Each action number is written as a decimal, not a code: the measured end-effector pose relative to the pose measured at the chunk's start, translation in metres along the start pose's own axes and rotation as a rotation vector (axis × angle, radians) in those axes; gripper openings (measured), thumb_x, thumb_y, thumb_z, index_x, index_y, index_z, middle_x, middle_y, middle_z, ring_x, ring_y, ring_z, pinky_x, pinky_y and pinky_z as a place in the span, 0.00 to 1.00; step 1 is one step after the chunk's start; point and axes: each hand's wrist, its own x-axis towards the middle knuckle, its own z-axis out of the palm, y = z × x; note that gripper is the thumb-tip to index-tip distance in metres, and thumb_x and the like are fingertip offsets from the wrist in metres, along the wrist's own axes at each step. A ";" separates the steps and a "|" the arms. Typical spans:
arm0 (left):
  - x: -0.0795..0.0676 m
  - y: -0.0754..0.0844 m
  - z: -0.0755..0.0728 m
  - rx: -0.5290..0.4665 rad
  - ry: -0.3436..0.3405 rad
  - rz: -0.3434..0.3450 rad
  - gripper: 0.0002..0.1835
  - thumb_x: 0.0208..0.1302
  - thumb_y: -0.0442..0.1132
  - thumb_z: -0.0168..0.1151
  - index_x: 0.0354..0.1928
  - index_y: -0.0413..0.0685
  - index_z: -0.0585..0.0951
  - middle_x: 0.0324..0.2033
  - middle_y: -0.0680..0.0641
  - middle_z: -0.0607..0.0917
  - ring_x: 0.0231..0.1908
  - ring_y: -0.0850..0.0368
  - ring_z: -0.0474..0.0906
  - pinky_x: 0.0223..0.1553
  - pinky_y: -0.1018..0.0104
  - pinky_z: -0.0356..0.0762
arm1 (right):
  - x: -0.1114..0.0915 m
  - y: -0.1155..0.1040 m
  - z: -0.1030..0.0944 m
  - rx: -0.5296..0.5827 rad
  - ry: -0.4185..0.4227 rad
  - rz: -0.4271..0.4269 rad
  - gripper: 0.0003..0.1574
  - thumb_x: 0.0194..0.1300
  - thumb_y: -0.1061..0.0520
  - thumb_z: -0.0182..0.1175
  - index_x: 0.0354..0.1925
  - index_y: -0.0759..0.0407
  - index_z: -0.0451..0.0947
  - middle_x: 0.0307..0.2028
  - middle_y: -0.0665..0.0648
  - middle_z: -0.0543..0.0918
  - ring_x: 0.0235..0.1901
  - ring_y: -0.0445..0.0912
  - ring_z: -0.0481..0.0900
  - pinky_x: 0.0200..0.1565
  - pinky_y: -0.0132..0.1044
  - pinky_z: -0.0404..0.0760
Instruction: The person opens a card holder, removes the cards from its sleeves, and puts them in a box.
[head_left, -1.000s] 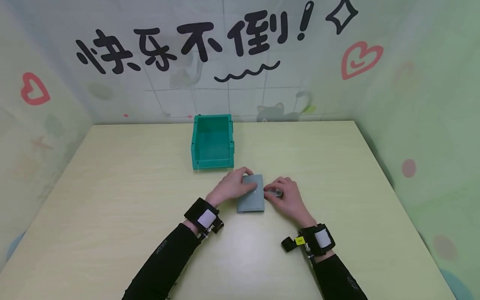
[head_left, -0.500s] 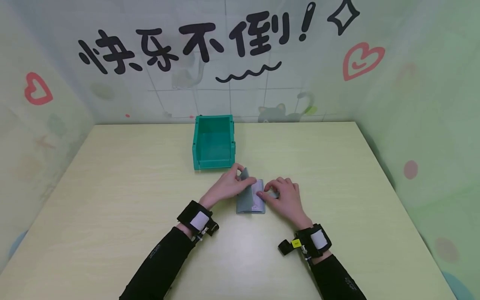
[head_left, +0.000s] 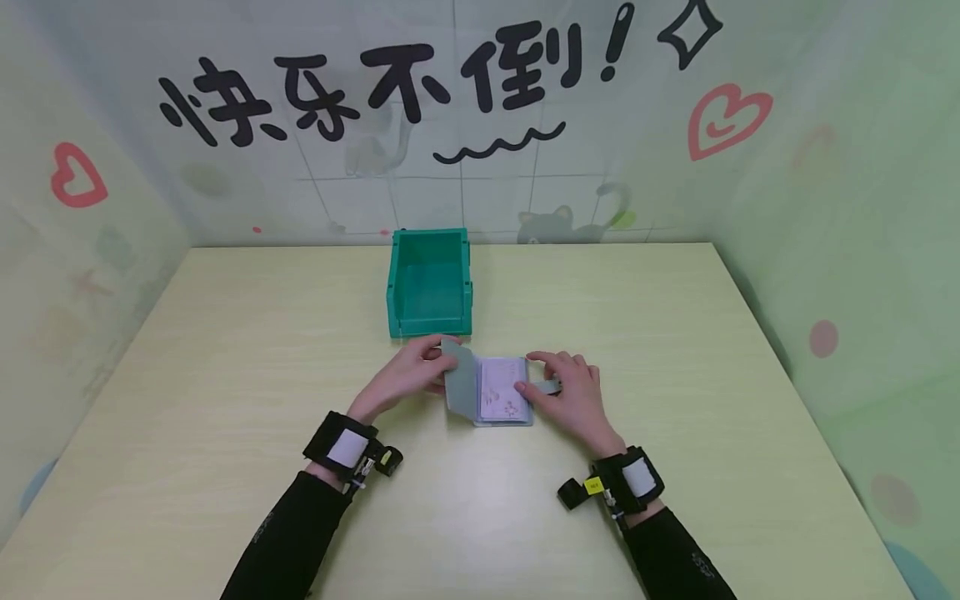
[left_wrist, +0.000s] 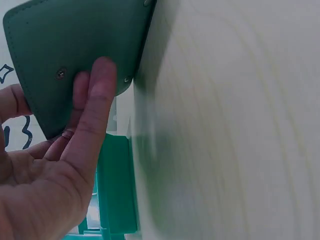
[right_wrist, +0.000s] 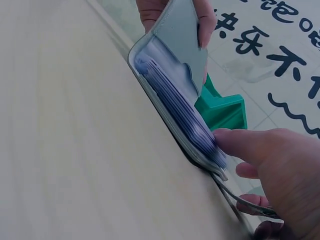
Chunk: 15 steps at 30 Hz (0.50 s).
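A grey-blue card holder (head_left: 504, 385) lies on the table with its front cover lifted toward the left. Clear inner sleeves (right_wrist: 175, 102) are stacked inside, the top one showing a pale pink-lilac sheet. My left hand (head_left: 408, 373) pinches the raised cover (left_wrist: 50, 42) between thumb and fingers; a metal snap shows on its outer face. At the opposite edge, my right hand (head_left: 573, 396) holds the card holder, thumb tip on the sleeves' edge. The narrow closing strap (right_wrist: 245, 200) sticks out beneath that thumb, among the other fingers.
Behind the left hand stands a teal plastic bin (head_left: 430, 327), its near wall close to the fingers. A light wood-look table (head_left: 225, 400) spreads out around, with printed fabric walls (head_left: 825, 250) at the back and sides.
My left hand has lifted the card holder's cover and swung it leftward, uncovering the inner sleeves. The right hand has stayed at the right edge, its thumb now over the sleeves.
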 end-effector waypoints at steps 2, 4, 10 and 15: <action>-0.003 -0.003 -0.004 0.007 0.008 -0.004 0.24 0.73 0.39 0.53 0.68 0.38 0.70 0.58 0.32 0.80 0.49 0.43 0.84 0.46 0.54 0.86 | 0.000 0.000 0.001 0.002 0.005 -0.031 0.31 0.61 0.44 0.70 0.61 0.50 0.80 0.41 0.56 0.79 0.44 0.52 0.68 0.48 0.46 0.56; -0.005 -0.006 -0.007 0.006 0.020 -0.009 0.23 0.73 0.37 0.56 0.67 0.37 0.72 0.56 0.31 0.82 0.49 0.44 0.84 0.45 0.54 0.87 | -0.001 -0.001 0.001 0.024 0.012 -0.068 0.29 0.62 0.45 0.69 0.60 0.50 0.81 0.46 0.58 0.80 0.48 0.55 0.68 0.50 0.48 0.56; -0.008 -0.015 -0.011 0.001 0.083 -0.038 0.25 0.70 0.34 0.61 0.66 0.31 0.72 0.52 0.29 0.84 0.48 0.43 0.87 0.42 0.58 0.87 | 0.000 -0.002 0.003 0.070 0.011 -0.173 0.26 0.63 0.50 0.68 0.59 0.53 0.82 0.60 0.59 0.81 0.62 0.58 0.67 0.57 0.56 0.55; -0.009 -0.018 -0.009 0.071 0.146 -0.061 0.26 0.68 0.35 0.65 0.64 0.31 0.73 0.47 0.30 0.87 0.43 0.46 0.88 0.37 0.61 0.87 | 0.000 -0.002 0.003 0.055 -0.016 -0.166 0.26 0.65 0.48 0.67 0.60 0.53 0.82 0.62 0.56 0.81 0.64 0.57 0.67 0.58 0.56 0.53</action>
